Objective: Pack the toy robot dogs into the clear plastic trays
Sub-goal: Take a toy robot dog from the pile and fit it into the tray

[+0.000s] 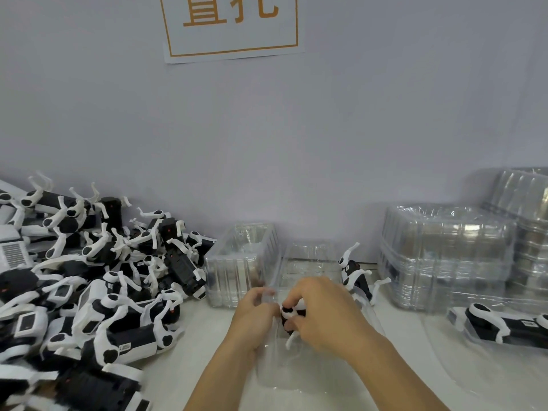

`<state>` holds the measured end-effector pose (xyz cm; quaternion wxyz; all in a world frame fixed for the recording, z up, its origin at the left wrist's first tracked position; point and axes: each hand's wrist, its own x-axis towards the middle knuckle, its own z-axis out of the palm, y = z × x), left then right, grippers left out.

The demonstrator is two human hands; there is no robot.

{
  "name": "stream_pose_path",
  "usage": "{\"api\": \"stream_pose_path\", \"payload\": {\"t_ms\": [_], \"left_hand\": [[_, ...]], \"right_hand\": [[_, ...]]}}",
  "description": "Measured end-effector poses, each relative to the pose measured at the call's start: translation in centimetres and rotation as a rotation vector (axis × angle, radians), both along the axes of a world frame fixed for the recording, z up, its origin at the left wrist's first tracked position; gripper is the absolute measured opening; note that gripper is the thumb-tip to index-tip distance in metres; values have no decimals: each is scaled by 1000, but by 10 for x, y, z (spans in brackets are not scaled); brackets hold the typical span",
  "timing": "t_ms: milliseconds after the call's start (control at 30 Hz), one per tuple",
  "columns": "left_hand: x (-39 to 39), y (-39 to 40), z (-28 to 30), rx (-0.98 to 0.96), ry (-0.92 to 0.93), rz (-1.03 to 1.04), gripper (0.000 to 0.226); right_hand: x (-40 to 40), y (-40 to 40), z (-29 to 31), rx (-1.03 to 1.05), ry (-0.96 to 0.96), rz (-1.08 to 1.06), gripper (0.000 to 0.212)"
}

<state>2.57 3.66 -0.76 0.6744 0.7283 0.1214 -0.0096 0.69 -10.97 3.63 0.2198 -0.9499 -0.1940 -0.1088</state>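
Filling the left of the frame I see a heap of toy dogs, glossy black-and-white plastic, legs jutting every way. At the right stand stacks of clear trays, ribbed and shiny. At bottom centre lies a clear tray, thin and crinkly. My right hand curls round a toy dog over it; which way its long axis runs I cannot tell. My left hand pinches the tray's edge.
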Motion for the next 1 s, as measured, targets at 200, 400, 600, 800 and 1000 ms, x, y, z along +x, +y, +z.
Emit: {"api": "stream_pose_path", "payload": {"t_ms": [200, 400, 600, 800, 1000], "left_hand": [[-5, 0, 1, -39, 4, -37, 37], [-5, 6, -1, -79, 10, -132, 58], [-4, 8, -4, -48, -11, -156, 68], [-5, 10, -3, -29, -29, -128, 72], [-5, 9, -3, -43, -36, -98, 62]], "right_hand": [[1, -2, -1, 21, -35, -14, 12], [3, -5, -1, 62, 11, 7, 14], [6, -8, -2, 170, 85, 36, 16], [10, -15, 1, 220, 103, 41, 19], [15, -56, 21, 208, 192, -10, 21]]}}
